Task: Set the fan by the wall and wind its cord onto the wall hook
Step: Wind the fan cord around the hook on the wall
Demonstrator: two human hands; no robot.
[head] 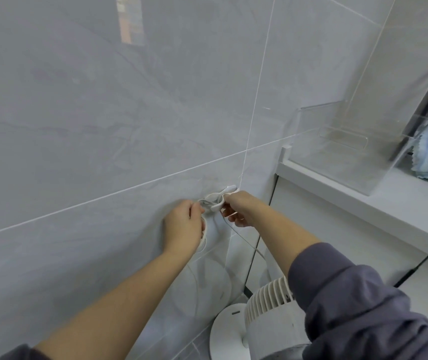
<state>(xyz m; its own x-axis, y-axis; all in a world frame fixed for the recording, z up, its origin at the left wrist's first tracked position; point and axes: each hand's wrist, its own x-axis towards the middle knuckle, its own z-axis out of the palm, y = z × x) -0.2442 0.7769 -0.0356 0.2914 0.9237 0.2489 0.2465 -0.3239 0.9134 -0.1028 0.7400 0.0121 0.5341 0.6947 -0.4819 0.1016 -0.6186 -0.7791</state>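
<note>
Thin white cord (211, 196) looped over small white wall hook (229, 188).
Slack loops gripped in curled left hand (181, 227) fingers; strand pinched at the hook by right hand (239, 210) fingers; below right, white ribbed fan (266, 300) standing beside the wall (78, 126).

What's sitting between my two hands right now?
The wall hook, with loops of the cord over it, lies between the left hand and the right hand; both hold cord. The head view shows this.

Grey marble-tiled wall (104, 126) (white grout), white counter (363, 203) beside
</note>
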